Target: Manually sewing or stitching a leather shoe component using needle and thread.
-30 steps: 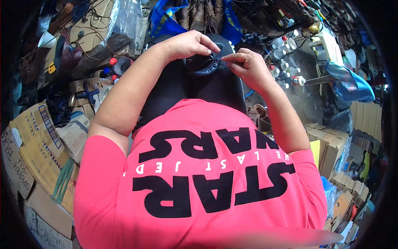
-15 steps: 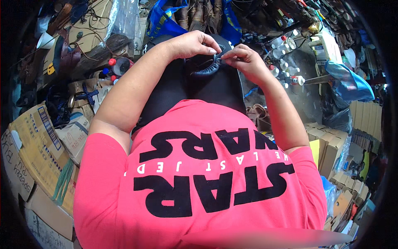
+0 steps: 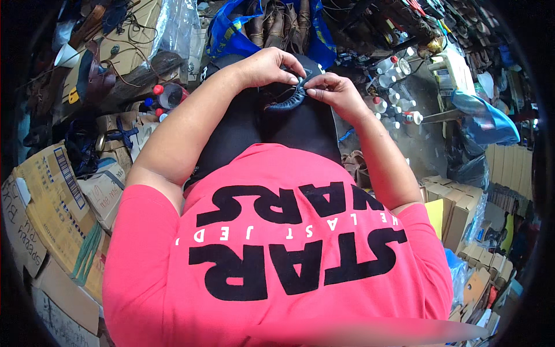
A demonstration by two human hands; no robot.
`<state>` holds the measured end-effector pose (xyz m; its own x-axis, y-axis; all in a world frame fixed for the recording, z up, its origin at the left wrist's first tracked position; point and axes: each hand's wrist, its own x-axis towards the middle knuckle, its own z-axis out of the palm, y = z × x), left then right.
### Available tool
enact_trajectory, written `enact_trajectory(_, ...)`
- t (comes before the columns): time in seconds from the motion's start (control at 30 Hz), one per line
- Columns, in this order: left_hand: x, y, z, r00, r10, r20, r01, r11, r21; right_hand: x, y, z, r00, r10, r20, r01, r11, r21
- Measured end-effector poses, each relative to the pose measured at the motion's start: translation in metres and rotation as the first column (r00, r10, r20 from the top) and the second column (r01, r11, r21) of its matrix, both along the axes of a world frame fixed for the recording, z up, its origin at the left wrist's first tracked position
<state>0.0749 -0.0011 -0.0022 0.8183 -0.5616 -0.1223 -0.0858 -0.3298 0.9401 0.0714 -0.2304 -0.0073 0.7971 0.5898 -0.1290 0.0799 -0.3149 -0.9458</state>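
Observation:
A dark, gathered leather piece (image 3: 287, 101) rests on my lap, over black trousers (image 3: 254, 136). My left hand (image 3: 267, 66) pinches its upper edge from the left, fingers curled over it. My right hand (image 3: 334, 92) grips the same edge from the right, thumb and forefinger pressed together close to the left fingertips. A thin dark thread or lace seems to run between the hands, too small to be sure. My pink shirt (image 3: 277, 248) with black lettering fills the lower part of the view.
Cardboard boxes (image 3: 52, 191) stack on the left. Small bottles with red caps (image 3: 393, 107) stand on a surface at the right. A blue bag (image 3: 225, 29) holding brown boots sits ahead. More boxes (image 3: 457, 208) pile at the right.
Both hands have stayed on the leather piece, shifting slightly; the right fingers have moved closer to the left ones along the edge.

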Motion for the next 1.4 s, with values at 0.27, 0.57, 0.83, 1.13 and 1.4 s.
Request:
enact_trajectory(0.27,-0.005,0.0,0.005,0.976,0.107,0.191,-0.135,0.981,0.14,-0.011,0.013,0.031,0.885,0.105,0.454,0.011,0.97,-0.245)
enact_trajectory(0.57,-0.091,0.01,0.027,0.893,0.396,0.215,-0.413,0.91,0.037,-0.046,0.008,0.027,0.744,0.107,0.659,0.137,0.942,-0.307)
enact_trajectory(0.83,-0.087,0.006,0.007,0.695,0.289,0.659,-0.574,0.775,0.265,-0.043,0.003,0.025,0.923,0.021,0.385,0.105,0.947,-0.303)
enact_trajectory(1.13,-0.063,0.007,-0.004,0.826,0.323,0.463,-0.418,0.901,0.117,-0.001,-0.006,0.019,0.983,0.131,0.125,-0.1,0.968,-0.231)
enact_trajectory(1.4,-0.061,0.01,-0.005,0.845,0.308,0.437,-0.395,0.91,0.122,0.005,-0.002,0.026,0.982,0.163,0.099,-0.131,0.953,-0.275)
